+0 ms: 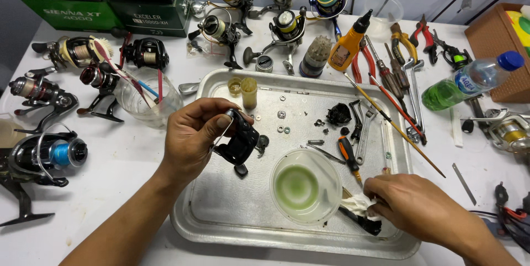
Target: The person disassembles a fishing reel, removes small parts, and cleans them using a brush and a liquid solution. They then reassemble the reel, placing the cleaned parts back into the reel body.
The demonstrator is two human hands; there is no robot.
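Crowding the metal tray point(221, 216): green-liquid bowl point(305, 187), screwdriver point(349, 155), small washers point(283, 129).

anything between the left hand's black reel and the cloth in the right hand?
Yes. The clear bowl of green liquid sits on the metal tray directly between the black baitcasting reel in the left hand and the white cloth under the right hand. Nothing else visible blocks that line.

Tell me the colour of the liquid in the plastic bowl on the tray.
Pale green liquid, seen in the head view.
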